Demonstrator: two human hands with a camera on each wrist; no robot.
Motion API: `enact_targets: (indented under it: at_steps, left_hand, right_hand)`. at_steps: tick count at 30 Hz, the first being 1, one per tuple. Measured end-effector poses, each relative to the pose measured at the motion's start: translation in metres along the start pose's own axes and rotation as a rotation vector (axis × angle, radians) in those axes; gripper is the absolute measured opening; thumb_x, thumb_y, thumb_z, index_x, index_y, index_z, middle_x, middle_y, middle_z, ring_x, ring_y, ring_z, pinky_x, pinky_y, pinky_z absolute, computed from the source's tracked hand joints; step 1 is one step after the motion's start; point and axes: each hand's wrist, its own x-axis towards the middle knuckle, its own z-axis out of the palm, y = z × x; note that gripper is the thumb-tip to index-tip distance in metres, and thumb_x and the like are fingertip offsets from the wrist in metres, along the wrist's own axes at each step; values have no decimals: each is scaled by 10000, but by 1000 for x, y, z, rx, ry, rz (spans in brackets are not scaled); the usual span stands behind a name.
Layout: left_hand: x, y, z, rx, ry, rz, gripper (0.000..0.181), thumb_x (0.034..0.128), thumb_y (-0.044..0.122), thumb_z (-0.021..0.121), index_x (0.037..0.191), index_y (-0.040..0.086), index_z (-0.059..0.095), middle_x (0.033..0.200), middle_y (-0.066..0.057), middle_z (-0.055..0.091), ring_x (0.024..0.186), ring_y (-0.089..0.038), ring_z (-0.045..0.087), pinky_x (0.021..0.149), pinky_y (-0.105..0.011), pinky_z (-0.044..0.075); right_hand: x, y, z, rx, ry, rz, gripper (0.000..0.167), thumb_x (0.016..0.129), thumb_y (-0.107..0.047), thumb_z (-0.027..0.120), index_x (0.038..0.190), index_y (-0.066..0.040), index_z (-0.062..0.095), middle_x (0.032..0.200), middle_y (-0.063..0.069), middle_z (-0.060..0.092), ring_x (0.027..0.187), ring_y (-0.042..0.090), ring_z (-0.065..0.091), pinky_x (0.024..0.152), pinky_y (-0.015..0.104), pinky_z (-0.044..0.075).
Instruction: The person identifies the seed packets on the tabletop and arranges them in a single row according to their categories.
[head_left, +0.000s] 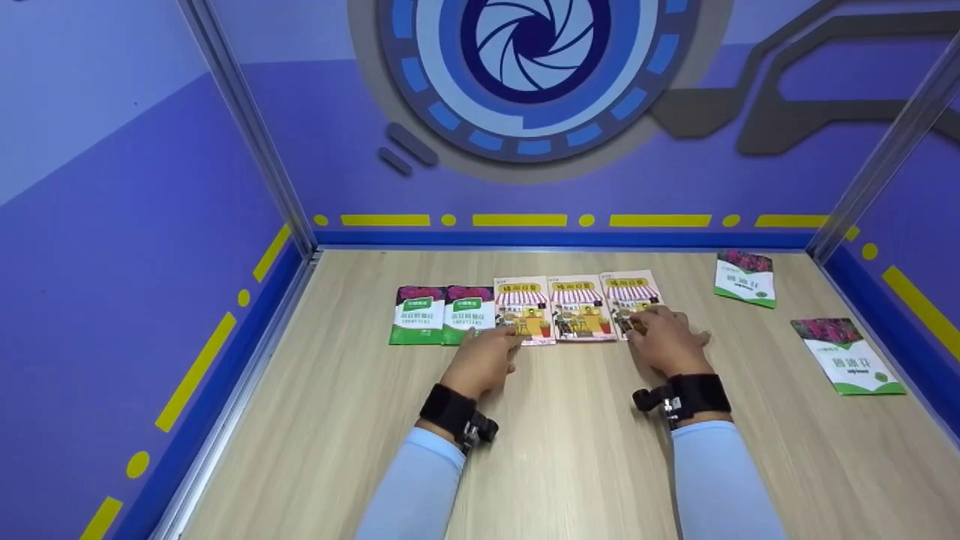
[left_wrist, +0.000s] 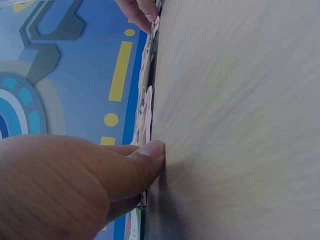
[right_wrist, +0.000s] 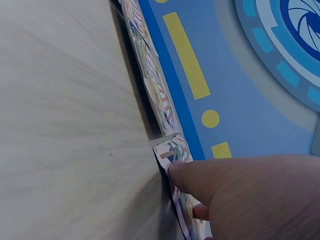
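Clock: hub on the middle pink packet point(head_left: 577, 307); 12 toward the back wall point(head_left: 322, 135), the person at 6.
Pink packets: faces up on the table point(head_left: 570, 450), side by side. Left pink packet point(head_left: 523, 296) at 9; right pink packet point(head_left: 628, 292) at 3, angled slightly off the others. Awning prints all toward 12, so the row reads one way, likely by choice.
Green packets: outer green packet point(head_left: 417, 315) and inner green packet point(head_left: 466, 309), farther out at 9, beside the left pink packet. Like next to like; looks deliberate.
Left hand point(head_left: 486, 360): at 8, over the near edge of the left pink packet, fingers loosely spread. Left wrist view puts the thumb tip at that edge. No firm pinch seen; probably steadying the packet and truing its edge.
Right hand point(head_left: 667, 341): at 4, fingers spread over the near outer part of the right pink packet. Right wrist view shows a fingertip resting near its inner corner; far fingertips partly hidden. Light pressure seems enough for something so thin.
Seam: narrow gap between middle and right pink packets in the right wrist view; may explain the hand on the outer side.
Near edges: slightly raised, shadow beneath; limp material, probably suits touch over grip.
Loose packets: upper loose packet point(head_left: 745, 279) between 2 and 3, lower loose packet point(head_left: 847, 356) between 3 and 4; both askew, apart from the row, untouched.
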Motion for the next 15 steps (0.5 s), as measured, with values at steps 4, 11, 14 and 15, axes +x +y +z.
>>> enact_targets:
  at_steps: [4, 11, 14, 15]
  left_hand:
    - [0, 0, 0, 4, 4, 10, 569, 1032, 227, 791, 1578, 264, 636, 1706, -1, 544, 1574, -269, 533, 1322, -724, 327]
    - [-1, 0, 0, 0, 6, 4, 581, 1027, 235, 797, 1582, 273, 630, 1714, -3, 536, 1582, -271, 523, 1329, -719, 319]
    - [-1, 0, 1, -3, 12, 1, 580, 1023, 239, 801, 1578, 273, 635, 1710, 1, 541, 1580, -263, 525, 1328, -717, 322]
    - [-1, 0, 1, -4, 14, 1, 579, 1022, 238, 802, 1576, 271, 638, 1707, 1, 544, 1579, -261, 528, 1327, -718, 322]
  right_hand:
    - [-2, -1, 0, -2, 4, -8, 481, 1113, -338, 620, 1544, -126, 637, 1697, 263, 445, 1534, 598, 361, 1085, 1041, 98]
    - [-4, -2, -1, 7, 7, -10, 484, 1111, -341, 627, 1534, -108, 641, 1703, 283, 425, 1526, 609, 364, 1091, 1038, 101]
    - [-4, -3, -2, 13, 3, -12, 484, 1112, -338, 624, 1540, -113, 638, 1703, 280, 428, 1529, 603, 364, 1095, 1037, 93]
    - [-4, -3, -2, 14, 1, -13, 485, 1113, -338, 621, 1544, -116, 635, 1702, 278, 430, 1529, 601, 364, 1095, 1036, 94]
